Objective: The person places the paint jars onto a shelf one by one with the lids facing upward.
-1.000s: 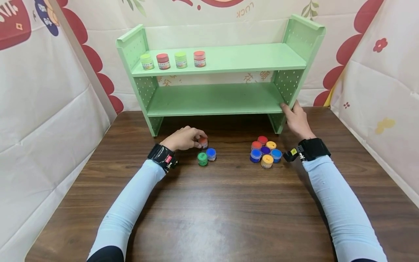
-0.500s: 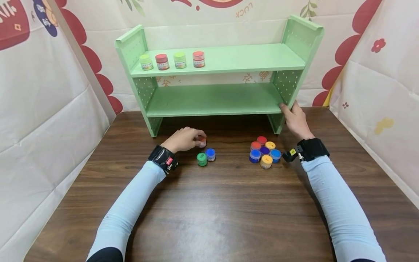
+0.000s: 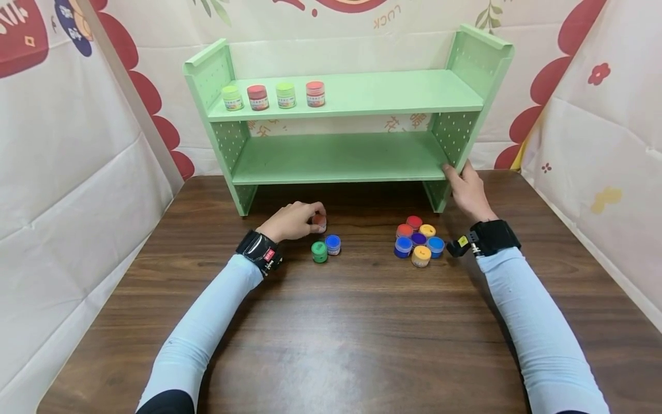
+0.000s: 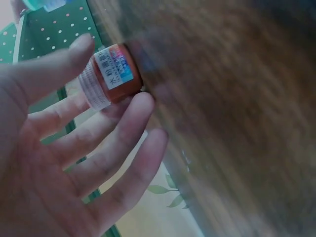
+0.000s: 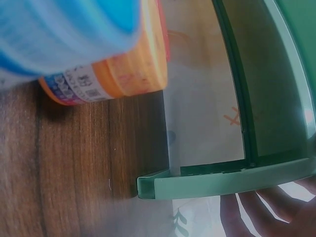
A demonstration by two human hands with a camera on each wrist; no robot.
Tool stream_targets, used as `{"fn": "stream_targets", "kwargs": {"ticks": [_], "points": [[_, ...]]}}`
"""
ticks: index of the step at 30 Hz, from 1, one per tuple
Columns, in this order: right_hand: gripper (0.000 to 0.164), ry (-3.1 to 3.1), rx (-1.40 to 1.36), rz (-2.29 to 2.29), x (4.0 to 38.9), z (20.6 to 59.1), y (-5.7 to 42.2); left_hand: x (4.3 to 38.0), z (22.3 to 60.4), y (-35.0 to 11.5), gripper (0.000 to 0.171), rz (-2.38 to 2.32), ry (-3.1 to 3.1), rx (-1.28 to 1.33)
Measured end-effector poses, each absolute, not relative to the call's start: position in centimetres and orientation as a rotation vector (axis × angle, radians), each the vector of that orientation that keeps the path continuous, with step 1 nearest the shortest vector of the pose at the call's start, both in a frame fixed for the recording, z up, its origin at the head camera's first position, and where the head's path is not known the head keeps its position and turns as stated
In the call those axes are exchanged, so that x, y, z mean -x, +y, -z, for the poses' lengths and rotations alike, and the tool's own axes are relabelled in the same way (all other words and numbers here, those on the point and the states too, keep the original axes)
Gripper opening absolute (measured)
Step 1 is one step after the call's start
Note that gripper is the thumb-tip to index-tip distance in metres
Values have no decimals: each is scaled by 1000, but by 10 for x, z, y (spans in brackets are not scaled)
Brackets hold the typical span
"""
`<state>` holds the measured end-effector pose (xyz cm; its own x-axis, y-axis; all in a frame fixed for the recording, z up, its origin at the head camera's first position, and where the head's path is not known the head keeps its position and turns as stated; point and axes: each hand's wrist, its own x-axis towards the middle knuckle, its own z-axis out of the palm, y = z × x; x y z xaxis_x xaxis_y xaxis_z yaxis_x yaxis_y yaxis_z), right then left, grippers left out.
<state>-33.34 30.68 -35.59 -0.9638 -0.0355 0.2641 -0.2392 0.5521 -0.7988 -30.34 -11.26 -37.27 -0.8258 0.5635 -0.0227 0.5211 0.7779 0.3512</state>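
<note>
My left hand (image 3: 292, 221) pinches a small orange-red paint jar (image 4: 118, 71) between thumb and fingers, low over the table in front of the shelf. In the left wrist view the jar's white label faces the camera, and fingertips partly cover the lid end. Just in front of that hand stand a green-lidded jar (image 3: 319, 252) and a blue-lidded jar (image 3: 333, 245). My right hand (image 3: 468, 190) grips the right side panel of the green two-tier shelf (image 3: 341, 158), thumb at the lower board's front edge. In the right wrist view its fingers lie along the panel's outer side.
Four-jar rows aside, several red and light-green jars (image 3: 285, 95) line the upper board's left part. A cluster of several jars with yellow (image 3: 421, 256), blue, red and purple lids stands right of centre on the brown table (image 3: 331, 333). Printed cloth (image 3: 610, 172) surrounds the table.
The left fingers have shifted slightly on the orange-red jar and cover more of its lid. The right hand stays on the shelf; the other jars have not moved.
</note>
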Motion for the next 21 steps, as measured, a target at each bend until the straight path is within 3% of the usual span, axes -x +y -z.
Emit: {"fn": "stream_targets", "kwargs": {"ticks": [5, 13, 21], "points": [[71, -2568, -237, -1371, 334, 356, 307, 304, 373, -113, 28, -530, 2825, -915], [70, -2569, -225, -1371, 333, 356, 307, 304, 375, -111, 46, -536, 2874, -798], [70, -2568, -231, -1369, 334, 357, 307, 304, 377, -113, 32, -569, 2898, -797]]}}
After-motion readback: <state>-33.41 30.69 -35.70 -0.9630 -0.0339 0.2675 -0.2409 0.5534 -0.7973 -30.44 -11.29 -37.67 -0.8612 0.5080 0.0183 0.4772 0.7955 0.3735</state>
